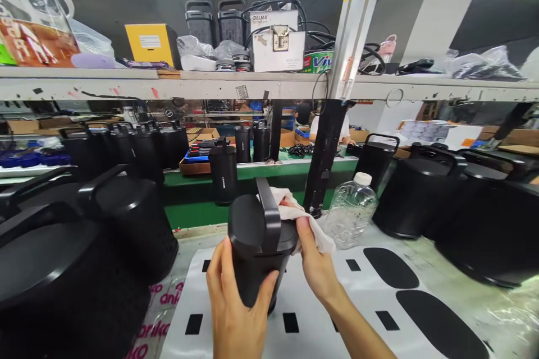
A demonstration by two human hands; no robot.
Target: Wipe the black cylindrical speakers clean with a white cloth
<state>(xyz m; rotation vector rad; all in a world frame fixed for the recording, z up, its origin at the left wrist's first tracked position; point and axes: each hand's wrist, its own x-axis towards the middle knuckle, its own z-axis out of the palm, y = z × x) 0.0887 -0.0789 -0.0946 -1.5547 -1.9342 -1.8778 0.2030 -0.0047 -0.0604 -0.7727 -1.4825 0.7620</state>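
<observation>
A black speaker-like canister with a strap handle [248, 224] stands slightly tilted in front of me. Around its lower body my left hand [240, 291] is wrapped, thumb on the near right side and fingers on the left. My right hand [314, 258] grips a white cloth [322, 238] and presses it against the canister's upper right side, by the handle. Part of the right hand's fingers is hidden behind the cloth and the handle. Beneath lies a white sheet [236, 336] with black squares and black rounded pads [391, 266].
Similar black canisters crowd the left [130, 224] and the right [415, 190]. A clear plastic bottle [351, 210] with a white cap stands behind my right hand. A metal post [326, 151] and an overhead shelf [210, 85] rise beyond. A person [341, 129] sits at a farther bench.
</observation>
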